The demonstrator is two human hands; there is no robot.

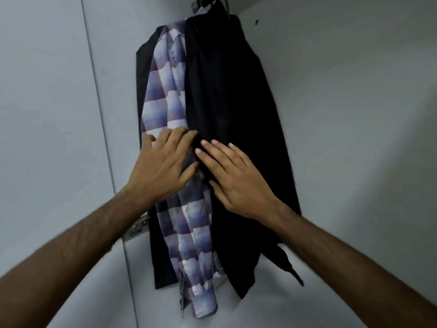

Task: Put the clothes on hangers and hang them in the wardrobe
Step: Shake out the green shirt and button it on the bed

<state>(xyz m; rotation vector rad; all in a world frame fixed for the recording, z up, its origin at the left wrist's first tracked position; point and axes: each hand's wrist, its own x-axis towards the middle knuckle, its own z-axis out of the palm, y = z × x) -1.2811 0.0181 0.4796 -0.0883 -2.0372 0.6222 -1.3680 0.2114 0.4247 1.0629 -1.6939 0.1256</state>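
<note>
Three garments hang side by side inside the wardrobe: a dark grey one [144, 91] at the left, a purple and white checked shirt [165, 95] in the middle, and a black garment [231, 95] at the right. Their hangers [212, 2] show only as dark hooks at the top edge. My left hand [163, 166] lies flat on the checked shirt with fingers straight. My right hand [234, 176] rests flat on the black garment, fingers extended. The fingertips of both hands meet at the seam between shirt and black garment.
Pale grey wardrobe walls [354, 114] surround the clothes on both sides. A metal hinge [138, 227] sits on the left panel edge behind my left forearm. A black strap [286, 263] dangles from the black garment's lower right.
</note>
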